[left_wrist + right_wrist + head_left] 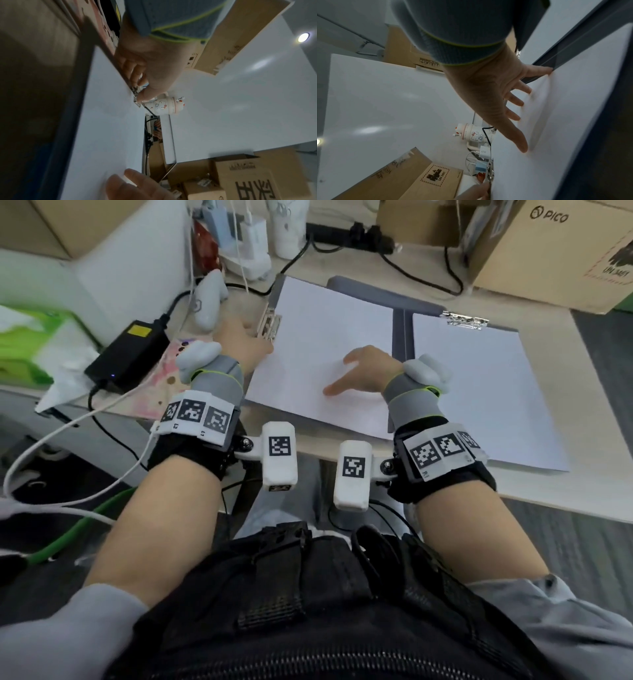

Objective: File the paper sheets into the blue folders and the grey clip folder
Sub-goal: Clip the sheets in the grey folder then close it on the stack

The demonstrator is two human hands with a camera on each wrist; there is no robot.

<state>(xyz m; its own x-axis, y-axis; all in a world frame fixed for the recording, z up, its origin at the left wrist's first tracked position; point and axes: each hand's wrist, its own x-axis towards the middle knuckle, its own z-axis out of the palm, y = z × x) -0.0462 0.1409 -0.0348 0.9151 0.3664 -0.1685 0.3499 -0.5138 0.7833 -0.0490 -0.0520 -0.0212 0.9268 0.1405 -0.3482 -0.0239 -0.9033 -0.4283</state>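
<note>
On paper, right hand flat

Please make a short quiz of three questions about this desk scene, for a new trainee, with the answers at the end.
1. True or false: the right hand lies with spread fingers on the left paper sheet.
2. What does the left hand pinch? A. the black power adapter B. the metal clip at the left edge of the sheet C. the cardboard box
3. Fill in: a second metal clip sits at the ___ edge of the right paper sheet.

Key: 1 true; 2 B; 3 top (far).
</note>
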